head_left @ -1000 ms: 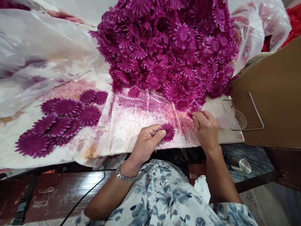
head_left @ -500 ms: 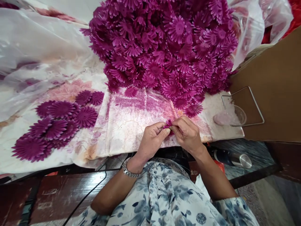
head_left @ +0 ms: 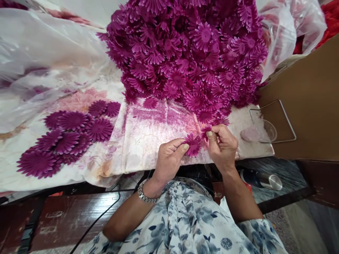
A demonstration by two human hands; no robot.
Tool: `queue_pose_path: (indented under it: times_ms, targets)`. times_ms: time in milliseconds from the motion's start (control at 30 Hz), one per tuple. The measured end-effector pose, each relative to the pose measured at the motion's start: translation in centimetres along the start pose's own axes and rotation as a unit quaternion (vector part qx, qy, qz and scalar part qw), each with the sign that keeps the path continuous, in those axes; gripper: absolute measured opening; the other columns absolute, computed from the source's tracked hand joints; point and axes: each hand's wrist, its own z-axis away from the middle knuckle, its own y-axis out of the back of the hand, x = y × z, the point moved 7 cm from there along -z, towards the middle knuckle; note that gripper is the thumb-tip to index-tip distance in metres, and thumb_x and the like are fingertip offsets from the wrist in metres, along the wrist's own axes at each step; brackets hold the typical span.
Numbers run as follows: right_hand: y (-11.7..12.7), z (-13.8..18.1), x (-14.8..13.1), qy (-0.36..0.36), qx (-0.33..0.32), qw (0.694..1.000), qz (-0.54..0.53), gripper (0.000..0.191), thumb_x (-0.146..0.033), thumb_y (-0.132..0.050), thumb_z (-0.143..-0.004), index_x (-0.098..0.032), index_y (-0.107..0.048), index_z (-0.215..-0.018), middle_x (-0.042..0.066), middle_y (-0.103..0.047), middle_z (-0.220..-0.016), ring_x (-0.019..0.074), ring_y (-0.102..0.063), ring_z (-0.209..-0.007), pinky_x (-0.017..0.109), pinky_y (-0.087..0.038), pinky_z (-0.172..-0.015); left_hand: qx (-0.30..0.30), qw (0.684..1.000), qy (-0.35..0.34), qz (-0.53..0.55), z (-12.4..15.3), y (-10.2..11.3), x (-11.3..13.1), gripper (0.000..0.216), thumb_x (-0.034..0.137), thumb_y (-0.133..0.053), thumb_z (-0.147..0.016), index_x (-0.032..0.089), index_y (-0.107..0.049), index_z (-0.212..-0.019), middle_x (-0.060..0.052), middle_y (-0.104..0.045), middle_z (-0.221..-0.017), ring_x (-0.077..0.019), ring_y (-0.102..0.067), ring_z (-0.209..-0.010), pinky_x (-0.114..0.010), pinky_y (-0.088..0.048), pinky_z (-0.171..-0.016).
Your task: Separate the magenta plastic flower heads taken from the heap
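Note:
My left hand (head_left: 169,157) pinches a magenta fabric flower (head_left: 193,144) at the near edge of the stained white cloth (head_left: 148,137). My right hand (head_left: 222,144) is closed in a pinch on a smaller magenta flower piece (head_left: 205,131), right beside the first flower. A big heap of the same magenta flowers (head_left: 190,53) rises just behind both hands.
Several flat, larger magenta flowers (head_left: 66,137) lie on the cloth at the left. A clear plastic bag (head_left: 39,53) lies at the far left, another at the upper right. A cardboard box (head_left: 304,102), a wire frame (head_left: 272,121), a small clear dish (head_left: 258,132) and a metal bottle (head_left: 262,179) are on the right.
My hands had come together over the flower half a second ago. They have now drawn slightly apart, the right hand lifting a small piece away to the right.

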Motion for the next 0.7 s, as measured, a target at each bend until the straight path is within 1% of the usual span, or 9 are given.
queue_pose_path:
  times_ms: [167,267,333,467,533,600,700]
  targets:
    - [0.0,-0.4,-0.4,0.034,-0.007,0.999,0.019,0.013,-0.013,-0.049,-0.085,-0.020,-0.051,-0.074,-0.002,-0.049,-0.062,0.0118,-0.048,-0.059,0.026,-0.038,-0.056,-0.030,0.999,0.001,-0.043,0.0,0.2,0.3,0.028,0.038,-0.066,-0.074,0.014,-0.060,-0.061,0.003,-0.044,-0.054,-0.0084,-0.037,-0.052,-0.022,-0.031,-0.050]
    - [0.1,-0.3,-0.7,0.057,-0.021,0.998,0.025,0.015,-0.012,-0.050,-0.085,-0.020,-0.051,-0.072,-0.001,-0.051,-0.062,0.0117,-0.048,-0.060,0.026,-0.039,-0.057,-0.040,0.997,0.000,-0.071,0.1,0.6,0.8,0.030,0.038,-0.065,-0.074,0.014,-0.060,-0.058,0.003,-0.043,-0.052,-0.0080,-0.036,-0.051,-0.021,-0.030,-0.048]
    - [0.6,-0.4,-0.4,0.051,-0.028,0.998,0.029,0.015,-0.014,-0.050,-0.085,-0.020,-0.052,-0.071,-0.001,-0.052,-0.062,0.0118,-0.050,-0.060,0.026,-0.040,-0.057,-0.035,0.997,0.009,-0.072,0.2,1.3,1.0,0.028,0.036,-0.067,-0.072,0.013,-0.060,-0.057,0.003,-0.045,-0.051,-0.0076,-0.037,-0.049,-0.021,-0.030,-0.047]
    - [2.6,-1.3,1.1,-0.004,0.041,0.997,0.063,0.012,-0.019,-0.051,-0.085,-0.021,-0.056,-0.074,-0.002,-0.052,-0.062,0.0118,-0.049,-0.056,0.026,-0.039,-0.054,0.003,0.998,0.034,-0.056,0.3,3.0,1.2,0.020,0.034,-0.070,-0.068,0.014,-0.067,-0.067,0.001,-0.054,-0.055,-0.0096,-0.046,-0.049,-0.021,-0.037,-0.047]
    - [2.2,-1.8,1.4,0.018,0.013,0.996,0.086,0.013,-0.019,-0.050,-0.085,-0.020,-0.059,-0.075,0.000,-0.055,-0.065,0.0134,-0.052,-0.062,0.027,-0.042,-0.059,-0.005,0.997,0.023,-0.073,0.2,2.9,1.5,0.019,0.033,-0.070,-0.069,0.014,-0.068,-0.067,0.001,-0.056,-0.056,-0.0098,-0.048,-0.051,-0.021,-0.038,-0.049]
    - [1.5,-2.0,2.1,0.038,-0.019,0.990,0.132,0.015,-0.018,-0.049,-0.086,-0.020,-0.062,-0.078,0.002,-0.058,-0.068,0.0152,-0.055,-0.068,0.028,-0.044,-0.064,-0.018,0.997,0.014,-0.073,0.0,2.4,1.6,0.021,0.034,-0.070,-0.069,0.013,-0.068,-0.066,0.001,-0.055,-0.055,-0.0088,-0.047,-0.051,-0.021,-0.038,-0.050]
    - [1.3,-1.9,4.2,0.016,-0.041,0.978,0.206,0.017,-0.018,-0.049,-0.084,-0.020,-0.065,-0.089,0.005,-0.059,-0.076,0.0176,-0.055,-0.075,0.031,-0.046,-0.069,-0.012,0.999,0.016,-0.040,-0.4,2.0,1.5,0.023,0.036,-0.071,-0.068,0.014,-0.070,-0.073,0.000,-0.059,-0.060,-0.0091,-0.049,-0.053,-0.021,-0.040,-0.052]
